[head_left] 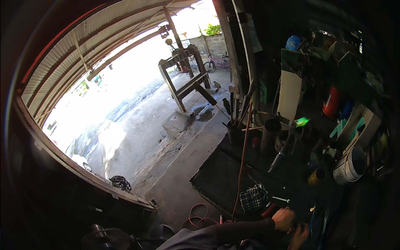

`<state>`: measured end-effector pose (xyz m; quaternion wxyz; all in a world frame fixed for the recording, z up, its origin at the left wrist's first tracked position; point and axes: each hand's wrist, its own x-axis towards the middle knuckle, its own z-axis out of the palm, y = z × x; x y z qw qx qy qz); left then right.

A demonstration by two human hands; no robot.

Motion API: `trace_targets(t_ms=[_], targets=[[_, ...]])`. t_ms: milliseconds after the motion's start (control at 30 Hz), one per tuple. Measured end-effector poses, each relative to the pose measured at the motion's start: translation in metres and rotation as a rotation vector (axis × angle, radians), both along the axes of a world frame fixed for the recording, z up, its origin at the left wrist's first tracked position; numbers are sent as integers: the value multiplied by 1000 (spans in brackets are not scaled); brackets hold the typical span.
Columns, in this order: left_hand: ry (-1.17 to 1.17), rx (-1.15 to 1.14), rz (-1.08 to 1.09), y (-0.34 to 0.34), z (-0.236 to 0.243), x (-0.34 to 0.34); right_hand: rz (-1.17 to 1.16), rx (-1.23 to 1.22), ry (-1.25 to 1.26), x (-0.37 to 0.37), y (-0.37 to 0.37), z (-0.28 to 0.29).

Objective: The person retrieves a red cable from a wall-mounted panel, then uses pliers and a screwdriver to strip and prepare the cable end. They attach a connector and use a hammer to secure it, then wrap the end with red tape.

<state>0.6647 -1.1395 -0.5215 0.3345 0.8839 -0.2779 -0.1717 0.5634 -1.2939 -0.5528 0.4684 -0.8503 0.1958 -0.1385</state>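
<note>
Left hand: the left hand (284, 218) sits low in the picture, at the near edge of the dark table (221, 175). Its sleeve is dark. The fingers are curled, but it is too dark to tell what the grip holds.
Right hand: the right hand (299, 236) is just right of the left hand and a bit nearer. It looks curled too. Its grip cannot be told.
Checked cloth: a black and white checked cloth (254, 198) lies on the table, just left of and beyond the left hand.
Red hose: a thin red hose (243, 162) runs from the far tools down past the cloth to loops on the floor.
Tool pot: a dark pot full of long tools (234, 129) stands at the far end of the table.
White bucket: a white bucket (352, 164) lies on its side, far right of the hands.
Frame: a metal frame (187, 79) stands far off on the concrete floor.
Bicycle: a pink bicycle (216, 63) leans by the far wall.
</note>
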Motion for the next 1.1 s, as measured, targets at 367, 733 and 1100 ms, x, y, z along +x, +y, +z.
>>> trace_targets(t_ms=[367, 733, 1100], targets=[[129, -31, 45, -1, 19, 11, -7, 491, 94, 16, -2, 29], [25, -10, -48, -1, 31, -3, -90, 864, -21, -7, 3, 36], [27, 21, 20, -6, 29, -4, -120, 1121, -35, -10, -9, 9]])
